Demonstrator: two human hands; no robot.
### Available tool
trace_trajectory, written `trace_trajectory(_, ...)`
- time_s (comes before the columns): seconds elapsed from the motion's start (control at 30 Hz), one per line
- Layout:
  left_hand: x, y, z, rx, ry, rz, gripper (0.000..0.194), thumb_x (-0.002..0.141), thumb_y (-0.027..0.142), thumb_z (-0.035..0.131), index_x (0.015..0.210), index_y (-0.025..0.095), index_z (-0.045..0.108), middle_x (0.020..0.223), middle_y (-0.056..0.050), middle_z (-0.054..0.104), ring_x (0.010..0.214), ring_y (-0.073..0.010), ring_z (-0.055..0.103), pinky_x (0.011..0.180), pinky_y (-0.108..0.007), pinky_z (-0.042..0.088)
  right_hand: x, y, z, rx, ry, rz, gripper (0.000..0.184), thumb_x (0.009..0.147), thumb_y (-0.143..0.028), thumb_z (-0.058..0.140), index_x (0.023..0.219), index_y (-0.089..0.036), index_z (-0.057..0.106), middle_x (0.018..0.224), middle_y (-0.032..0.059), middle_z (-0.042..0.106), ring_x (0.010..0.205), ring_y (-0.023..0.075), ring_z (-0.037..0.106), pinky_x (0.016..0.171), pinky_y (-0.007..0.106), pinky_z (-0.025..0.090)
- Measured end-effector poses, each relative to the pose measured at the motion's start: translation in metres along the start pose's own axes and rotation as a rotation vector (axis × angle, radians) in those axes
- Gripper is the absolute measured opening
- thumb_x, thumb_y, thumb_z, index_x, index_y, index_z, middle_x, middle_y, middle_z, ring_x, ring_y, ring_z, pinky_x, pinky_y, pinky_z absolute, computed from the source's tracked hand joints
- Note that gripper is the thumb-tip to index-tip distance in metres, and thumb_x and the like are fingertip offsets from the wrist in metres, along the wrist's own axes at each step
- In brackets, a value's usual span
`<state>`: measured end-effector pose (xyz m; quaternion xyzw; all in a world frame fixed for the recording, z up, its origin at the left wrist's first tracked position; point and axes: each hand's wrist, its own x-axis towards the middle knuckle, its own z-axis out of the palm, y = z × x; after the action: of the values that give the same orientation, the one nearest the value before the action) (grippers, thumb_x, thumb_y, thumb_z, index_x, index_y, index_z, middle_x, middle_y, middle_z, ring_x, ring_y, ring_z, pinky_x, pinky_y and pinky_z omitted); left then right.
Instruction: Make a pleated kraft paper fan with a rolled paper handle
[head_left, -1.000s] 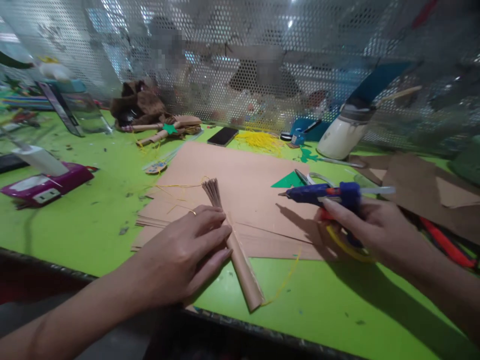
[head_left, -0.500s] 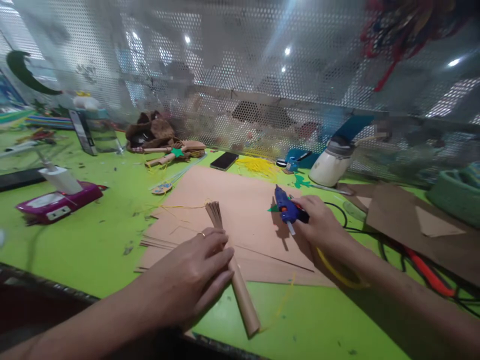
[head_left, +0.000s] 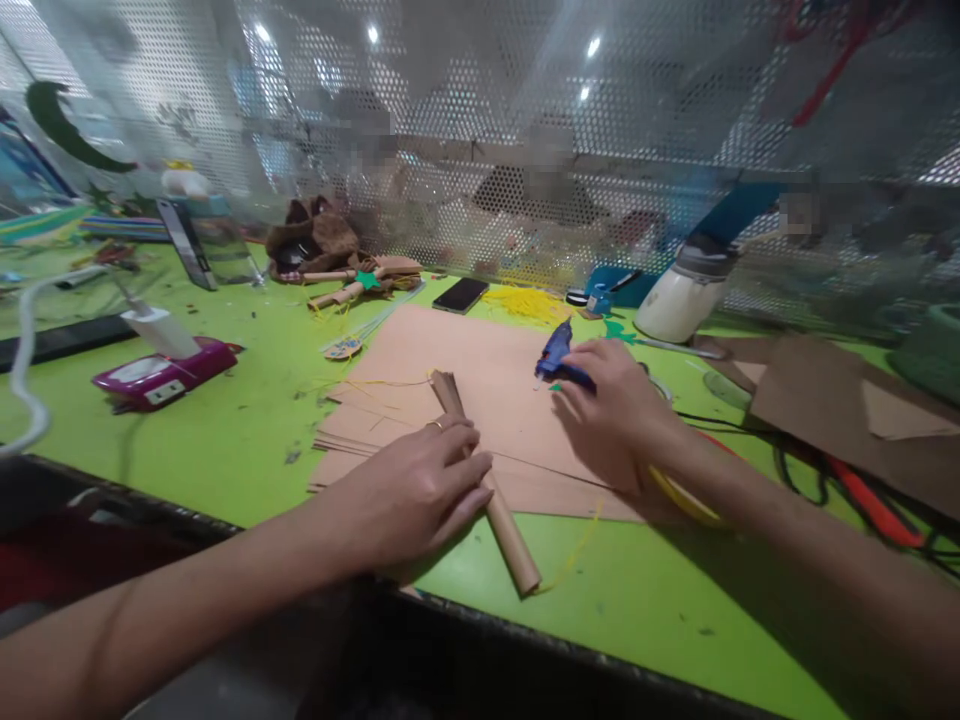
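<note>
My left hand (head_left: 431, 490) lies over a rolled brown paper tube (head_left: 514, 545), its fingers closed across the middle. The tube's far end is cut into a fringe (head_left: 448, 392), with a thin yellow strand beside it. My right hand (head_left: 619, 390) has its fingers closed at the handle of a blue glue gun (head_left: 555, 350), which is tilted low over a large brown paper sheet (head_left: 487, 350). A bit of a small green paper piece (head_left: 556, 387) shows beneath the right fingers; the rest is hidden.
A phone (head_left: 460, 294) and yellow shredded strands (head_left: 529, 304) lie behind the sheet. A white bottle (head_left: 679, 300) stands at the back right, near brown card (head_left: 810, 400) and orange-handled scissors (head_left: 874, 505). To the left is a purple power strip (head_left: 169, 378) with a white plug.
My right hand has turned the glue gun, its nozzle swinging right and its rear end left, baring part of the green piece. My left hand stays on the tube. The whole view has shifted slightly.
</note>
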<state>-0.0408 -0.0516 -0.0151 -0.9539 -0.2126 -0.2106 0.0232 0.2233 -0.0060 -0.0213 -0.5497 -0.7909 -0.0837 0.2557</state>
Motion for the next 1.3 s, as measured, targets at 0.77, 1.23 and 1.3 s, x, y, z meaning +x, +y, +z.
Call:
trace_trajectory(0.77,0.006,0.000,0.006,0.010,-0.061,0.051,0.017,0.093,0.020,0.046,0.099,0.013,0.060,0.099,-0.014,0.063,0.100,-0.0242,0.059,0.088,-0.042,0.051,-0.109,-0.110,-0.023,0.265,-0.091,-0.297,0.029,0.085,-0.005,0.038,0.082,-0.006,0.067,0.075,0.0162,0.059,0.071,0.0243,0.041,0.059,0.040,0.036)
trace_trajectory(1.23,0.014,0.001,0.006,0.011,-0.154,0.052,0.021,0.095,0.022,0.041,0.090,0.014,0.059,0.094,-0.013,0.060,0.098,-0.0240,0.056,0.088,-0.040,0.048,-0.110,-0.111,-0.026,0.368,-0.114,-0.273,0.036,0.087,0.000,0.034,0.110,0.000,0.062,0.096,0.0211,0.061,0.087,0.0284,0.045,0.070,0.046,0.045)
trace_trajectory(1.3,0.014,0.002,0.004,0.014,-0.189,0.028,0.023,0.096,0.022,0.039,0.090,0.014,0.059,0.093,-0.012,0.058,0.094,-0.0232,0.056,0.085,-0.039,0.048,-0.109,-0.112,-0.026,0.350,-0.124,-0.280,0.035,0.088,0.000,0.034,0.106,0.000,0.064,0.090,0.0196,0.061,0.083,0.0271,0.044,0.067,0.045,0.045)
